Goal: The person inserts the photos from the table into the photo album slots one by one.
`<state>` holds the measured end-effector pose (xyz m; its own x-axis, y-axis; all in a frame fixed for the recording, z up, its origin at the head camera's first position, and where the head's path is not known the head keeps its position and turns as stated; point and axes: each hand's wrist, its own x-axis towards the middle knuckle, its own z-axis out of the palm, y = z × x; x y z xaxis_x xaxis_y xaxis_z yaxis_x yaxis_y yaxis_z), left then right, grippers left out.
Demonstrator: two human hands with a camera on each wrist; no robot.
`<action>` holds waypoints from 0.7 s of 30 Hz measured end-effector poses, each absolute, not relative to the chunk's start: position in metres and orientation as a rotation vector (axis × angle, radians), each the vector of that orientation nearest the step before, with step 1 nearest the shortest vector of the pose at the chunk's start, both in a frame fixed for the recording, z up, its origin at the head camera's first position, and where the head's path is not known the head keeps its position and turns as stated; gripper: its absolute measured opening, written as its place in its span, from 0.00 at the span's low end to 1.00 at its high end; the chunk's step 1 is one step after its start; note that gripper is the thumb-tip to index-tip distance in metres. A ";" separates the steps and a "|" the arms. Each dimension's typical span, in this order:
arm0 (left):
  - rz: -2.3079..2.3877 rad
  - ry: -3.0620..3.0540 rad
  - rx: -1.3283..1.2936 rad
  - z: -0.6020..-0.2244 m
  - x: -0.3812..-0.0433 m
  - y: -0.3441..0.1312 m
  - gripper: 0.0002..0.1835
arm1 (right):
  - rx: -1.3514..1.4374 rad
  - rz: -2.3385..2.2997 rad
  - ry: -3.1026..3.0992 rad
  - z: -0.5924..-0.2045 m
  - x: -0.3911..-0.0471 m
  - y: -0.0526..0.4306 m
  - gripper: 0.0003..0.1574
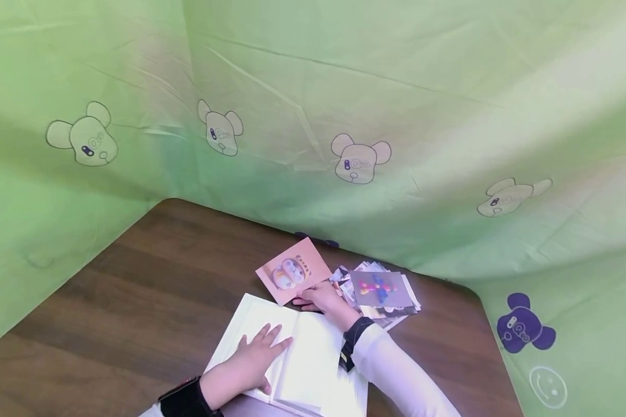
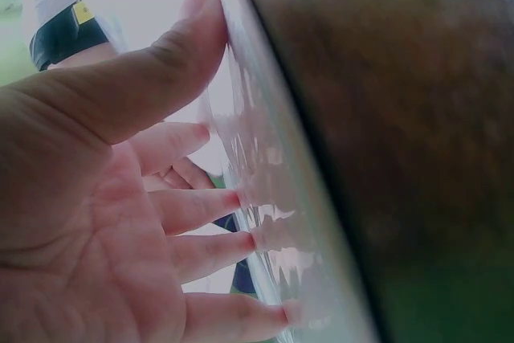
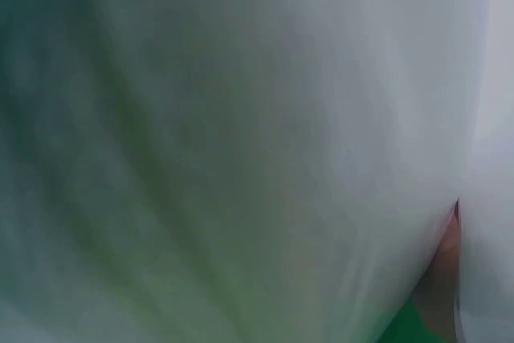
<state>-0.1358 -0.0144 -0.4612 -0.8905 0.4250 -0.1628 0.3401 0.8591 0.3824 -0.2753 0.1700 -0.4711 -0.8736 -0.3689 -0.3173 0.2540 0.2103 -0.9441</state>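
A white photo album (image 1: 313, 353) lies open at the table's near side. My left hand (image 1: 250, 359) rests on its left page with the fingers spread; in the left wrist view, the fingertips of that hand (image 2: 120, 222) touch a glossy, reflecting page. Just beyond the album's top edge, my right hand (image 1: 320, 296) pinches the lower corner of a pink card (image 1: 292, 272) printed with a round cartoon figure. A blurred pale surface (image 3: 281, 134) fills most of the right wrist view, and the right hand's fingers cannot be made out there.
To the right of the right hand lies a loose pile of picture cards (image 1: 383, 289), a grey one with a colourful print on top. The brown wooden table (image 1: 135, 289) ends against a green cloth backdrop (image 1: 292, 87) with bear-head drawings.
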 end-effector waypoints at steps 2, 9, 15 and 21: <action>0.509 2.792 0.588 -0.460 -0.135 -0.014 0.52 | -0.109 -1.706 2.015 -0.472 -0.275 0.170 0.20; 0.485 2.792 0.593 -0.460 -0.133 -0.014 0.52 | -0.111 -1.717 2.009 -0.475 -0.274 0.171 0.20; 0.473 2.814 0.609 -0.456 -0.136 -0.014 0.51 | -0.053 -1.695 2.087 -0.473 -0.278 0.170 0.18; 0.476 2.812 0.597 -0.458 -0.133 -0.013 0.51 | -0.029 -1.686 2.088 -0.474 -0.274 0.168 0.16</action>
<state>-0.1327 -0.0132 -0.4582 -0.8912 0.4274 -0.1517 0.3536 0.8643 0.3577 -0.2741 0.1683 -0.4740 -0.8971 -0.2935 -0.3302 0.2610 0.2510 -0.9321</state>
